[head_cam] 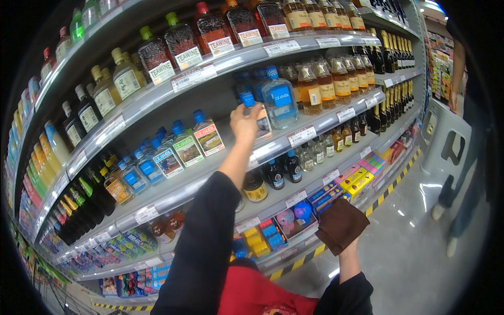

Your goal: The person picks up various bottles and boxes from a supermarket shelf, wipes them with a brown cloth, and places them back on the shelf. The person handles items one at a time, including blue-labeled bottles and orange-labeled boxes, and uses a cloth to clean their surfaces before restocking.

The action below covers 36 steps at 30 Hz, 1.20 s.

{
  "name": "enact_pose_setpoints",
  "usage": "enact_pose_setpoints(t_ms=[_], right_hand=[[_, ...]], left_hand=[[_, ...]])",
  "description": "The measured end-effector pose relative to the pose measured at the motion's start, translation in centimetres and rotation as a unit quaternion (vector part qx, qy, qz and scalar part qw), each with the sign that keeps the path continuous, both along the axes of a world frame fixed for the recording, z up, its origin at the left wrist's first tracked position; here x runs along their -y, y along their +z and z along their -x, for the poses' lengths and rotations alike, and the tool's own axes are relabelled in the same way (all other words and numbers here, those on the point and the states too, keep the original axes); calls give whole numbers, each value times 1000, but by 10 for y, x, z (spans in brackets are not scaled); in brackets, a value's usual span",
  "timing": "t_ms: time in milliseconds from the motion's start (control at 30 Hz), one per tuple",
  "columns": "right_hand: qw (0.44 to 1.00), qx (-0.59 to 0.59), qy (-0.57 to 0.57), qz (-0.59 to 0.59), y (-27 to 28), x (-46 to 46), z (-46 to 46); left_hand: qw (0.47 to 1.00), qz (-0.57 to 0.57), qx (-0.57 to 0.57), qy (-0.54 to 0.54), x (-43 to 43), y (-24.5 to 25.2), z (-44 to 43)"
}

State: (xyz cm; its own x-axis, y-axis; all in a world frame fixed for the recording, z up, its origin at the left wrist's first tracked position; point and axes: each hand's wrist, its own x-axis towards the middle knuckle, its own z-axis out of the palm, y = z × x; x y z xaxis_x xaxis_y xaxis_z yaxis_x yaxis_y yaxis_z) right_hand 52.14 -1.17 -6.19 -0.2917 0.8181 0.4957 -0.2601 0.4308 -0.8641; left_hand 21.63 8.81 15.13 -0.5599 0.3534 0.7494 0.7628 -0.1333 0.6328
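Observation:
My left hand reaches onto the middle shelf, its fingers around a small blue-capped bottle with a picture label. Just right of it stands a large clear bottle with a blue label and checked cap. Left of my hand, beyond a gap, similar small bottles with red, green and blue labels stand in rows. My right hand is low at the right, away from the shelves, holding a folded brown cloth that hides most of its fingers.
Flavoured-wine bottles line the shelf above. Small dark bottles and a squat jar stand below, with boxed goods lower right. At the right, a person is beside a grey plastic step stool. Striped tape edges the floor.

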Motion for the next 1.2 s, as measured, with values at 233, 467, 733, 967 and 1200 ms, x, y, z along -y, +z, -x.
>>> enact_pose_setpoints(t_ms=[233, 467, 733, 967, 1200], right_hand=[[916, -281, 159, 240, -3, -3, -4], [857, -356, 220, 301, -24, -8, 1], [999, 31, 41, 19, -33, -7, 12], [994, -42, 72, 73, -9, 2, 22], [992, -76, 84, 58, 84, 39, 63]], left_hand=[[970, 27, 161, -178, 35, 1, 37], [957, 54, 169, -232, 62, -4, 48], [898, 29, 295, -325, 82, 2, 41], [862, 76, 340, -367, 89, 8, 47], [852, 148, 318, -389, 87, 6, 78]])
